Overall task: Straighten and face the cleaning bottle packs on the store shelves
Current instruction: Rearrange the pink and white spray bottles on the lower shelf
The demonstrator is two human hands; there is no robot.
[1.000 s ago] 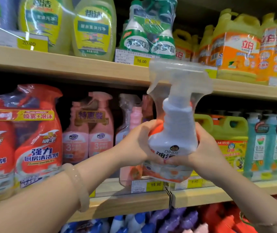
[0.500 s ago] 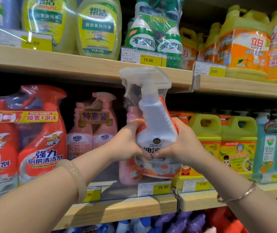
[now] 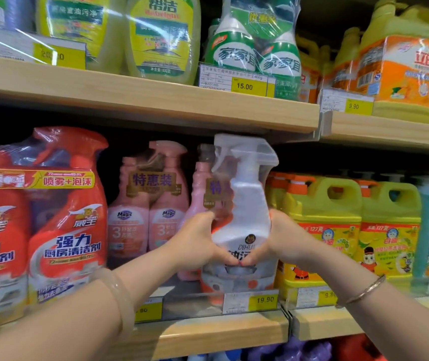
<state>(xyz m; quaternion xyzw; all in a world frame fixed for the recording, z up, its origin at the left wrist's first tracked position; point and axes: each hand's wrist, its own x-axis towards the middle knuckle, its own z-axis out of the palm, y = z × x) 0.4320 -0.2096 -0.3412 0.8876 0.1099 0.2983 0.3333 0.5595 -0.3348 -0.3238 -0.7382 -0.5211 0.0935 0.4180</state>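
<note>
The white spray bottle pack (image 3: 242,225) stands upright at the front of the middle shelf (image 3: 208,332), just behind the 19.90 price tag (image 3: 251,300), with its label facing out and its clear trigger head close under the upper shelf (image 3: 156,105). The left hand (image 3: 195,243) and right hand (image 3: 283,238) clamp it from either side, fingers curled round the body and thumbs meeting on the label. Whether its base is fully down on the shelf cannot be told (the tag strip hides it).

By my reading this pack is nearly faced; what is left is to let go and square it with its neighbours. The pink twin packs (image 3: 153,204) just to its left sit further back, one partly hidden behind it, and may want pulling forward. The red spray packs (image 3: 52,225) at far left and the yellow jugs (image 3: 338,230) to the right already face out.

The shelves are pale wood with clear tag rails; green bottles (image 3: 257,45) and orange-labelled jugs (image 3: 400,63) stand above, more bottles in the row below.
</note>
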